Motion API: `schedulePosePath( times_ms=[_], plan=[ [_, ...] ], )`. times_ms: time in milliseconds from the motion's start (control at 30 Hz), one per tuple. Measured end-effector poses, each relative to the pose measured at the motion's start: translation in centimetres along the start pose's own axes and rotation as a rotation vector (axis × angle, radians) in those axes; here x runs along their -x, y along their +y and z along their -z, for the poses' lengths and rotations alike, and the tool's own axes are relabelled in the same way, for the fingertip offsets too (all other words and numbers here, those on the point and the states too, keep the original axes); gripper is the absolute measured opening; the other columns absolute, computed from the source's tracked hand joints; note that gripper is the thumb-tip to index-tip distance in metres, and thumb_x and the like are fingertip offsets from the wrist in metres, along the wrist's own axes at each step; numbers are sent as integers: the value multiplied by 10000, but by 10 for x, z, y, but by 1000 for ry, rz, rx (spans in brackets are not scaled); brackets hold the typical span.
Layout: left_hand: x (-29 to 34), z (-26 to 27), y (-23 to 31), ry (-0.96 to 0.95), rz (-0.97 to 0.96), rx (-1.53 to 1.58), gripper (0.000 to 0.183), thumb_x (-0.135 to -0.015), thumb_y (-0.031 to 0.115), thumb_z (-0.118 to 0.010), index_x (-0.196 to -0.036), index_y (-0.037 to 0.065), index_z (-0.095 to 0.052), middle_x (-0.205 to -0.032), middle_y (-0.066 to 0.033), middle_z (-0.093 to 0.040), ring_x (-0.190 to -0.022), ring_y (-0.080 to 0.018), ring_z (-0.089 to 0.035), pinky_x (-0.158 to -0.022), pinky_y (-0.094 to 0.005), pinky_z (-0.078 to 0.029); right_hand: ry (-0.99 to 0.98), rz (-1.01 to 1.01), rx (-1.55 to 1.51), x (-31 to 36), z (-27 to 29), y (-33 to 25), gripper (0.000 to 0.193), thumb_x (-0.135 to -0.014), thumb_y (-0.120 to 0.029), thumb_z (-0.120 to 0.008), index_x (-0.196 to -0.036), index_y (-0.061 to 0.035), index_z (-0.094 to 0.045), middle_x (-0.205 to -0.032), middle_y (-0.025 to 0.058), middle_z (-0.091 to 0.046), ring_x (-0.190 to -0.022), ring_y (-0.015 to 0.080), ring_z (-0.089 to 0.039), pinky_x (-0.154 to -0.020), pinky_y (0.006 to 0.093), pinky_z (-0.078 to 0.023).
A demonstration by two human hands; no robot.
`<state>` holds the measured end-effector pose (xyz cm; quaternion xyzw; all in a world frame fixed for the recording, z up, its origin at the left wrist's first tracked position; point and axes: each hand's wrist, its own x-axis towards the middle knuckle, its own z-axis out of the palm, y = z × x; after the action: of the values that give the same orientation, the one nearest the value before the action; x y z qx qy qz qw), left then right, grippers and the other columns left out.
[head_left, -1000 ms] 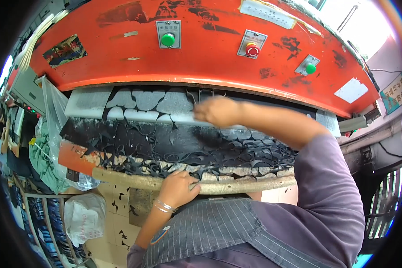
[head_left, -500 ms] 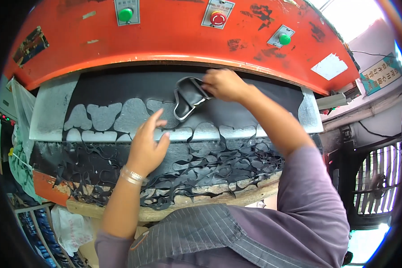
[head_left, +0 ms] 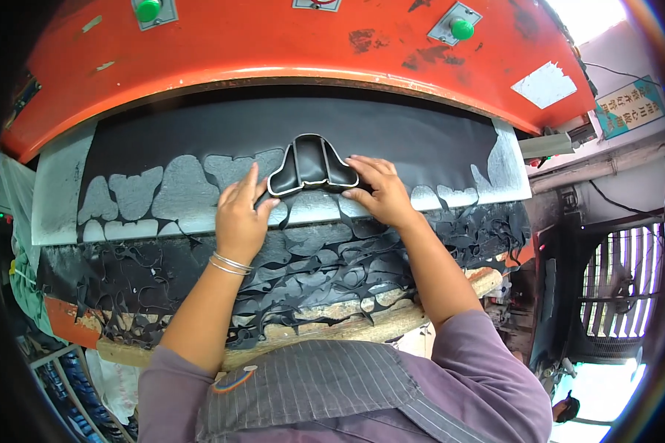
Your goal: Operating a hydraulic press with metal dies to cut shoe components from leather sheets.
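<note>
A metal cutting die (head_left: 298,165), a bell-shaped steel outline with two cross bars, rests on a black sheet of leather-like material (head_left: 192,125). Its narrow rounded end faces away from me. At its left corner, my left hand (head_left: 241,210) has thumb and fingers closed about the edge. My right hand (head_left: 384,193) grips the opposite corner in the same way, thumb on the near side. Left of the die, shaped holes in the sheet bare the pale grey cutting board (head_left: 60,193).
An orange press beam (head_left: 273,52) with green buttons (head_left: 461,29) spans the far side. Tangled black offcuts (head_left: 325,269) hang along the near edge, over a wooden rail (head_left: 232,357). A large black fan (head_left: 616,288) stands at the right.
My right hand has brought the die down onto the sheet and turned it, narrow end away from me. My left hand has come to its left corner. The view has shifted slightly.
</note>
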<state>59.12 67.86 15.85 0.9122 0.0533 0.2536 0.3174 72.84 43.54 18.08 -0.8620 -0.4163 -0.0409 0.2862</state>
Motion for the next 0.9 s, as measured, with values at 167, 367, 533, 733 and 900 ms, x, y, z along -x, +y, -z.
schedulePosePath(
  times_ms=[167, 367, 533, 733, 900],
  plan=[
    [-2, -1, -3, 31, -3, -29, 569, -794, 157, -706, -1296, -25, -507, -1050, -121, -701, -1047, -289, -588, -1000, -382, -391, 71, 107, 32, -3, -7, 3, 551, -713, -237, -784, -1202, -62, -600, -1188, 123, -635, -1046, 326, -582, -968, 391, -418],
    [-1, 1, -3, 6, -22, -15, 581, -792, 153, -710, -1310, -6, -501, -1043, -128, -701, -1086, -299, -590, -994, -383, -400, 101, 94, 78, 5, -10, -1, 578, -707, -235, -771, -1228, -65, -587, -1191, 125, -633, -1066, 325, -580, -969, 396, -414],
    [0, 15, -1, -54, 126, 196, 671, -779, 185, -741, -1363, 26, -453, -1092, -133, -682, -1104, -299, -591, -963, -398, -429, 165, 8, -23, 4, 4, -12, 710, -702, -357, -797, -1292, -54, -543, -1231, 181, -600, -1123, 337, -567, -985, 409, -412],
    [-48, 117, 23, 546, -94, -21, 190, -929, 193, -606, -966, 17, -668, -928, -88, -661, -905, -196, -607, -818, -326, -472, 1098, 96, 79, -48, 126, -31, 461, -938, -191, -560, -1345, 1, -455, -1377, 189, -465, -1328, 318, -370, -1090, 402, -279],
    [-69, 184, 48, 763, -389, -285, 248, -941, 185, -555, -751, 26, -556, -708, -101, -538, -680, -265, -473, -646, -383, -396, 1288, -38, 450, -73, 172, -19, 576, -964, -340, -483, -1415, -10, -345, -1504, 249, -240, -1402, 418, -186, -1120, 542, -128]
  ],
)
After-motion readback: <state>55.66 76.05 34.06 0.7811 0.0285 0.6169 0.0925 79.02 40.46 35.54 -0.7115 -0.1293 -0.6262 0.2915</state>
